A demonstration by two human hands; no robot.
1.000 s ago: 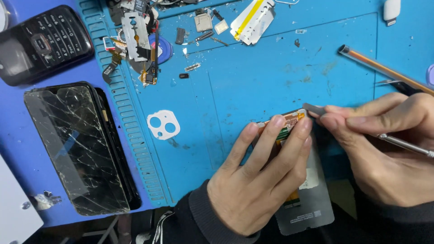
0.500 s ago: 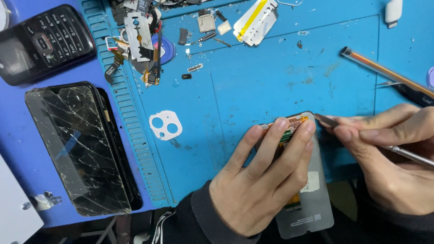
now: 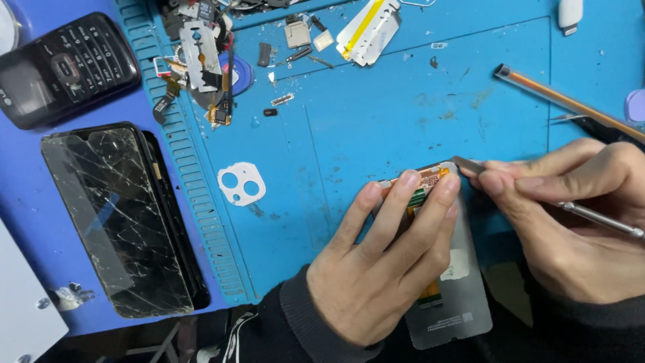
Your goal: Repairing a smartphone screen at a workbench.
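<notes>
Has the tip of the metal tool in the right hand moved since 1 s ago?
Barely. The thin metal tool stays at the top corner of the grey display panel, same spot relative to the white camera-hole cutout.

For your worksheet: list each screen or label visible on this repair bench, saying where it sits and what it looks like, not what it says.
Cracked smartphone screen: left, on the blue mat, black, shattered all over.
Keypad phone: top left, black, small dark screen above the keys.
Display panel: under the left hand, grey back, small white label.
</notes>
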